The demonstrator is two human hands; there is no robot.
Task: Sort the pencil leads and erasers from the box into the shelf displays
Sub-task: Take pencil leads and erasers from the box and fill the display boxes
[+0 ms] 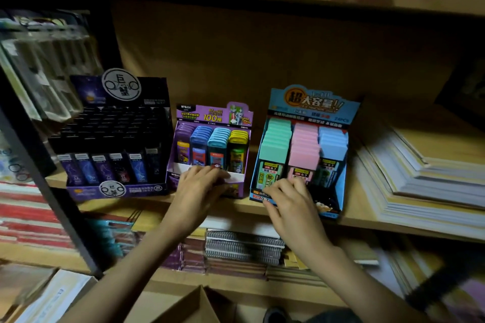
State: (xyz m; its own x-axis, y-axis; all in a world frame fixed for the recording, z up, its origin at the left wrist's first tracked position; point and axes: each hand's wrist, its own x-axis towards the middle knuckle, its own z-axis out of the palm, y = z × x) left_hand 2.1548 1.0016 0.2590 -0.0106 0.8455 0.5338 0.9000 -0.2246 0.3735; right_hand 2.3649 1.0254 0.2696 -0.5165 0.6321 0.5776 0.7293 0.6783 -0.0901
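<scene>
Cardboard box [194, 307] below upright lead cases [304, 149]

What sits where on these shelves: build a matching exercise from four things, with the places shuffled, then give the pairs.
Things:
1. black-and-purple display box
2. purple Ultraman lead display
3. blue lead display
4. spiral notebooks

Places:
A. on the shelf below the displays
B. left hand at its front edge
C. right hand at its front edge
D. farthest left of the three displays

Pairs: 1-D, 2-B, 3-C, 4-A
</scene>
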